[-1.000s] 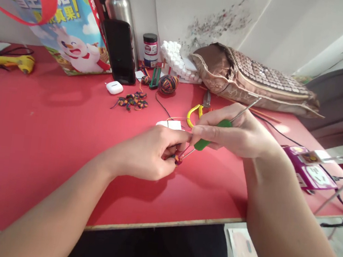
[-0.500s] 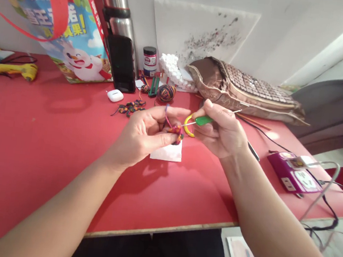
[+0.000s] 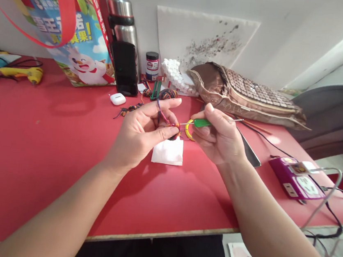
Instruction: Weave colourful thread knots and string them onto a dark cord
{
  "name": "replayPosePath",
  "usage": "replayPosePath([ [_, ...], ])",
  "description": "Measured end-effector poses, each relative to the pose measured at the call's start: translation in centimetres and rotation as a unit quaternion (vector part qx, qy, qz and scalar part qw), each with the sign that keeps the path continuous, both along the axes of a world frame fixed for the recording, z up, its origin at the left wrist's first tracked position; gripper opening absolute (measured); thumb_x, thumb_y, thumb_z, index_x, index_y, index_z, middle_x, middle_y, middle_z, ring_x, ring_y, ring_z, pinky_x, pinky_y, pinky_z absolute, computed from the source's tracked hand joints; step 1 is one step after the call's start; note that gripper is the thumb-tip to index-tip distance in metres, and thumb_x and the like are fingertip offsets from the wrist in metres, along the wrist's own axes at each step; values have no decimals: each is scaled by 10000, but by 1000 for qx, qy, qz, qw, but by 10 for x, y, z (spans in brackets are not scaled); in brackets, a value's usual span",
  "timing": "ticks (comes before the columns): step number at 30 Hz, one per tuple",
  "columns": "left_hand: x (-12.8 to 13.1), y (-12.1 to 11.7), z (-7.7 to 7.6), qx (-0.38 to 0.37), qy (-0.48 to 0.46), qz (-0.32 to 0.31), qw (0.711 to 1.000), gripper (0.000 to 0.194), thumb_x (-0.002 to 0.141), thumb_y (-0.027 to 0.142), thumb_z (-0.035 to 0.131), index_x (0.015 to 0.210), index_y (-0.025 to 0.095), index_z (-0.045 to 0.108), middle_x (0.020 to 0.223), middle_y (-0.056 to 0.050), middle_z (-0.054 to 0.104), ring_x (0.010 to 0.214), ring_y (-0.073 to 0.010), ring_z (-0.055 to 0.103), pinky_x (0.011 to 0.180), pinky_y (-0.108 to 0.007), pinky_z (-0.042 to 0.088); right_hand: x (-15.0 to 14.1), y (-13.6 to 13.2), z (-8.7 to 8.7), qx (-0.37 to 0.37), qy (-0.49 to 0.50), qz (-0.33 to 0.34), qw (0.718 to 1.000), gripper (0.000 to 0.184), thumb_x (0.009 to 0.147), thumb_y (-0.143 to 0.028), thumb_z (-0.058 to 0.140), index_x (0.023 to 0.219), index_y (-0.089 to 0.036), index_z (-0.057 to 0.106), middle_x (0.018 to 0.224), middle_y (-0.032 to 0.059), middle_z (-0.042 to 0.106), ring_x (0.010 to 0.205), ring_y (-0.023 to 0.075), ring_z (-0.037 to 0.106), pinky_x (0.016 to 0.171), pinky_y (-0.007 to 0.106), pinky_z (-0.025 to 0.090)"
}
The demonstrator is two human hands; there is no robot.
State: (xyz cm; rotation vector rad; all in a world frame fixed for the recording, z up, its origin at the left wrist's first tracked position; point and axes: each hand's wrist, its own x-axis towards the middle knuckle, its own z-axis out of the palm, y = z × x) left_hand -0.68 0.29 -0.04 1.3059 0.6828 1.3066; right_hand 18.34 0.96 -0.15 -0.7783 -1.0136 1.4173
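My left hand (image 3: 142,131) pinches a small multicoloured crochet piece (image 3: 175,132) between thumb and fingers, and its yarn (image 3: 160,110) loops over the raised index finger. In my right hand (image 3: 221,136) is a crochet hook (image 3: 201,123) with a green grip, held closed between thumb and fingers. The hook's thin metal tip reaches left into the crochet piece. Behind my left fingers lies a ball of the same yarn (image 3: 168,94), partly covered. Below the hands a white paper square (image 3: 168,152) rests on the red table (image 3: 71,162).
Yellow-handled pliers (image 3: 188,130) lie partly behind my right hand. A white earphone case (image 3: 118,99), a phone (image 3: 125,69) leaning on a steel flask (image 3: 125,32), and a jar (image 3: 151,66) stand behind. To the right are a brown bag (image 3: 250,92) and a purple power strip (image 3: 297,180).
Both hands have risen from low over the table, and the white paper now shows below them. The right hand turned, the hook now nearly level, and the left index finger lifted with yarn over it.
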Motion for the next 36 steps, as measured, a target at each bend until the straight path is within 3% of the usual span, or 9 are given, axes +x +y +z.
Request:
replayPosePath([
  [7, -2, 0, 5, 2, 37, 36, 999, 404, 743, 147, 902, 1126, 254, 828, 819, 4, 728, 756, -169, 716, 775, -344, 649, 3, -3, 2, 21, -24, -29, 999, 419, 827, -571, 866, 746, -180, 739, 488, -69, 455, 391, 40, 251, 388, 244, 228],
  [14, -2, -4, 8, 28, 86, 28, 996, 403, 760, 170, 901, 1146, 246, 815, 797, 4, 719, 742, -174, 722, 745, -338, 648, 8, -7, 8, 46, -63, -44, 996, 413, 775, -557, 904, 705, -185, 741, 503, -26, 504, 437, 83, 404, 400, 255, 221],
  [29, 5, 2, 0, -13, -7, 37, 999, 421, 682, 184, 959, 1069, 274, 820, 785, 34, 628, 751, -146, 689, 789, -346, 667, -17, -13, 4, 8, 45, -10, 999, 460, 915, -633, 749, 787, -191, 755, 505, -66, 471, 384, 39, 241, 354, 219, 239],
  [36, 4, -1, -1, -7, 10, 50, 999, 330, 774, 205, 896, 1082, 287, 814, 834, 5, 660, 823, -173, 692, 808, -364, 652, -14, -9, 3, -13, 30, 0, 999, 468, 892, -649, 769, 822, -186, 766, 548, -52, 528, 397, 42, 298, 364, 220, 297],
])
